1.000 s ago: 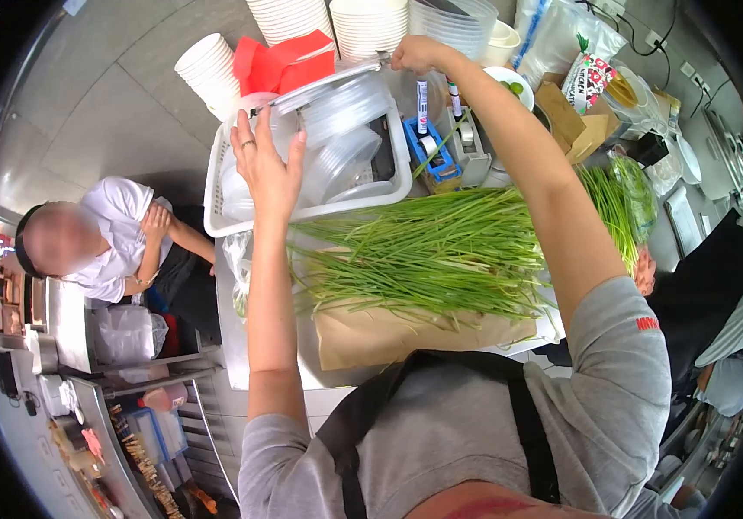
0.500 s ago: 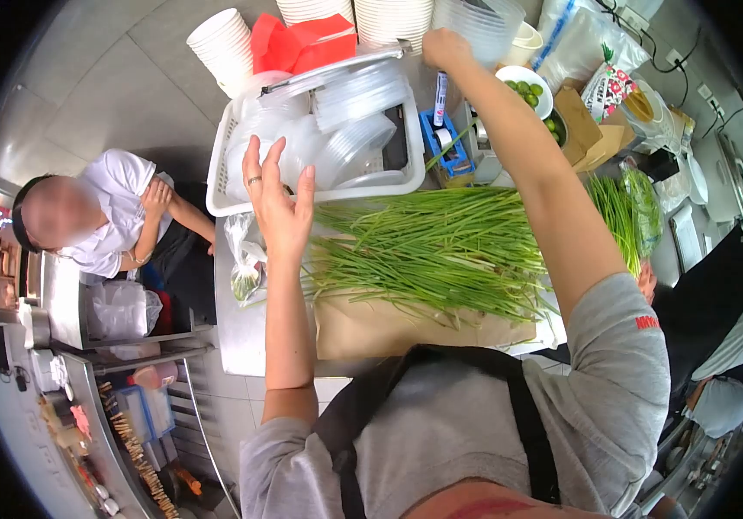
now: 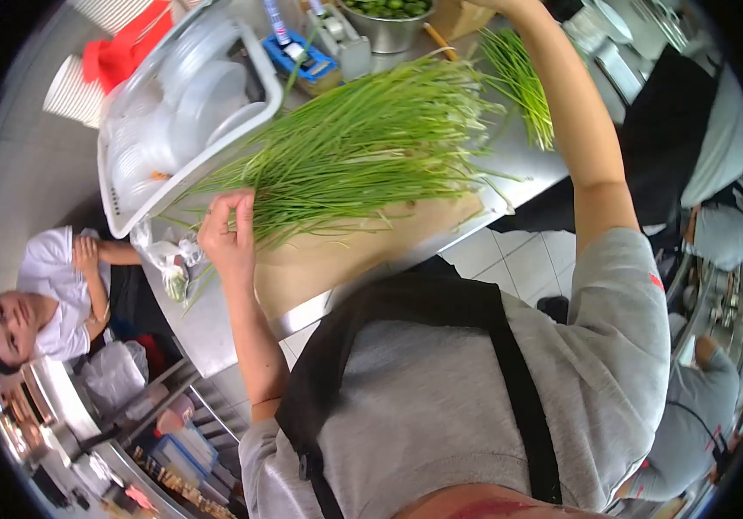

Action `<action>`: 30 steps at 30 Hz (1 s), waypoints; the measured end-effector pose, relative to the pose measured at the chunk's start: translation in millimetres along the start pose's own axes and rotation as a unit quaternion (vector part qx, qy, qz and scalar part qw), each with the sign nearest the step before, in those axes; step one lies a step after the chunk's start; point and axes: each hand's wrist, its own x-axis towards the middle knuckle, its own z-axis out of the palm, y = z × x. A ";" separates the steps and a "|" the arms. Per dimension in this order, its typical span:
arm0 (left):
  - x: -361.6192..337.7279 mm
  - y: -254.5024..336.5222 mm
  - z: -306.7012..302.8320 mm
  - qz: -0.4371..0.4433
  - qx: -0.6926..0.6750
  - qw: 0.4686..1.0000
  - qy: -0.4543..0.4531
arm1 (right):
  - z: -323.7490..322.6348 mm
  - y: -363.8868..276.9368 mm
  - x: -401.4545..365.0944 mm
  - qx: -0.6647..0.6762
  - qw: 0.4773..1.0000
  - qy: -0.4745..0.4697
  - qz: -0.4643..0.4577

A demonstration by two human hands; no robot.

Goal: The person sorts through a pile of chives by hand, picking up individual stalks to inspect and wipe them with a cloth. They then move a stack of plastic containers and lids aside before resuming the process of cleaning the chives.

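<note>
A wide heap of long green chives (image 3: 371,156) lies across brown paper (image 3: 328,259) on the metal table. My left hand (image 3: 229,229) is at the heap's left end, its thumb and fingers drawn together by the stalk tips. Whether a stalk is pinched between them I cannot make out. Far out at the top edge is my right hand (image 3: 510,5), mostly cut off, so its fingers are hidden. It is nearest to a brown carton (image 3: 465,19) and the steel bowl (image 3: 389,33) of small green fruit.
A white basket (image 3: 116,212) of clear plastic lids stands at the table's left, by a knotted plastic bag (image 3: 168,259). Behind the chives sits a blue tape dispenser (image 3: 302,65). A second chive bunch (image 3: 518,82) lies right. A person in white (image 3: 51,290) is at left.
My view has turned and shifted right. My left hand has come down from beside the basket to the chives, its fingers closing. My right hand has left the clear containers for the upper right.
</note>
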 end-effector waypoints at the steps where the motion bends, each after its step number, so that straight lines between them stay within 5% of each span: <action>1: -0.6 4.3 1.1 -0.009 -0.029 0.999 -0.019 | 3.0 21.3 -26.5 0.024 0.999 0.030 -0.007; 3: -1.0 9.9 5.7 -0.020 -0.096 0.994 -0.054 | 12.6 59.6 -76.1 0.043 0.997 0.063 -0.004; 5: 1.7 20.8 9.8 0.009 -0.096 0.991 -0.093 | 26.6 90.9 -120.2 0.049 0.973 -0.082 0.211; 8: -0.5 32.8 24.1 0.056 -0.104 0.980 -0.157 | 56.6 104.5 -182.3 0.085 0.973 0.059 0.208; 12: -11.2 44.6 43.2 0.089 -0.095 0.969 -0.210 | 71.6 108.1 -230.4 0.006 0.958 0.088 0.272; 14: -18.2 50.4 48.7 0.058 -0.107 0.973 -0.196 | 78.5 102.4 -235.8 -0.035 0.933 0.030 0.357; 16: -23.3 54.8 49.3 -0.075 -0.146 0.960 -0.226 | 86.3 97.3 -241.3 -0.047 0.929 0.030 0.365; 26: -37.2 55.2 32.9 -0.050 -0.053 0.976 -0.205 | 122.8 158.3 -255.3 -0.026 0.921 0.050 0.386; 30: -42.9 46.9 23.1 -0.078 -0.071 0.976 -0.193 | 105.4 171.2 -267.2 0.131 0.916 0.075 0.373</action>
